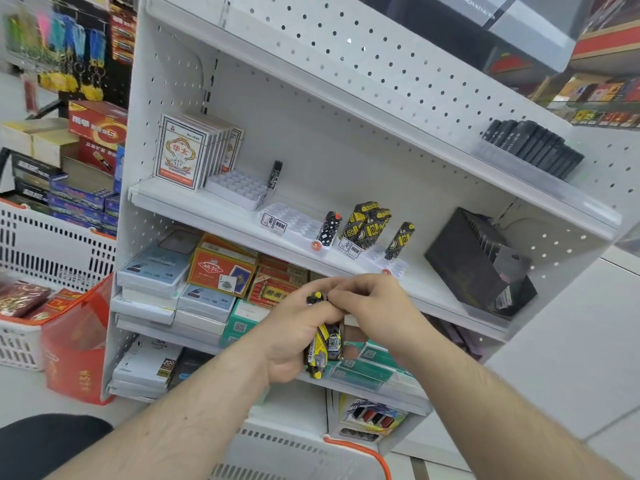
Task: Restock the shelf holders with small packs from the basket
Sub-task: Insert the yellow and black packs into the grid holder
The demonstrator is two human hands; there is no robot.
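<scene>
Down low, before the white metal shelf (pixel 221 216), two hands. Left hand (pixel 294 336) wrapped round a small bunch of yellow-and-black packs (pixel 325 344), too tightly bunched to count. Right hand (pixel 370 303) pinching the top of that bunch with fingertips. Just above, on the shelf, three white plastic holders with little holes (pixel 239 188). Standing in the holders: about four yellow-and-black packs (pixel 367 223), one black-and-white pack (pixel 329 230), one thin black pack (pixel 275 174).

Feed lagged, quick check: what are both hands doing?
Left hand: grips a bunch of yellow-black packs.
Right hand: pinches the top of one pack.
</scene>
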